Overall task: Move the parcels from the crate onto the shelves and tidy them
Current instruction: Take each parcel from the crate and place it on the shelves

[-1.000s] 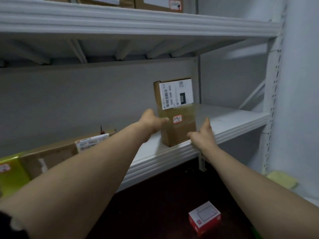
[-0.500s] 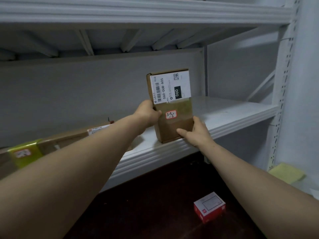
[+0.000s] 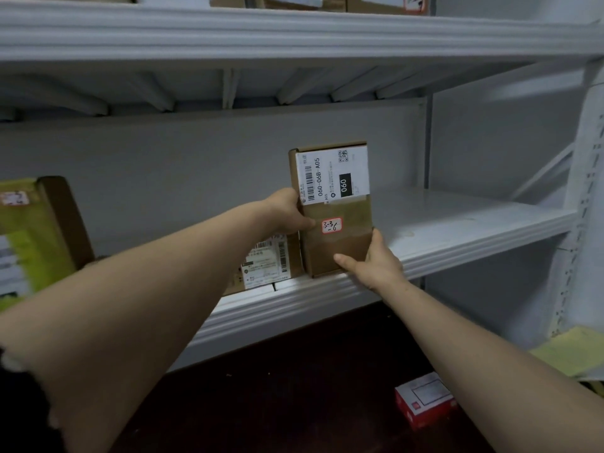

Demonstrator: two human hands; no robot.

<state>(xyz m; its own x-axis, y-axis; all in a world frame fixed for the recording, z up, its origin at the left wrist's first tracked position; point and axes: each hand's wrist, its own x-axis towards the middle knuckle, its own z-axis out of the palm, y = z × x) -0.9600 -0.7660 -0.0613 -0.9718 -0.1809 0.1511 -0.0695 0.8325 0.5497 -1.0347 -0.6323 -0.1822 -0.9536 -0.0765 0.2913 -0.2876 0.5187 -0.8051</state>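
A brown cardboard parcel (image 3: 340, 246) with a white shipping label and a small red-edged sticker stands upright at the front of the white middle shelf (image 3: 474, 223). My left hand (image 3: 287, 214) grips its left edge, thumb across the front. My right hand (image 3: 372, 263) holds its lower right corner, thumb on the front face. Just left of it lies a flatter labelled parcel (image 3: 264, 263), partly hidden behind my left forearm.
A yellow-green and brown parcel (image 3: 36, 237) stands at the shelf's far left. More cardboard parcels (image 3: 300, 0) sit on the upper shelf. A small red and white box (image 3: 425, 398) lies on the dark floor below. Yellow paper (image 3: 568, 351) lies at lower right beside the upright post.
The upright parcel has slid left along the shelf toward the flat labelled parcel. My right hand went from its side to gripping its lower right corner.
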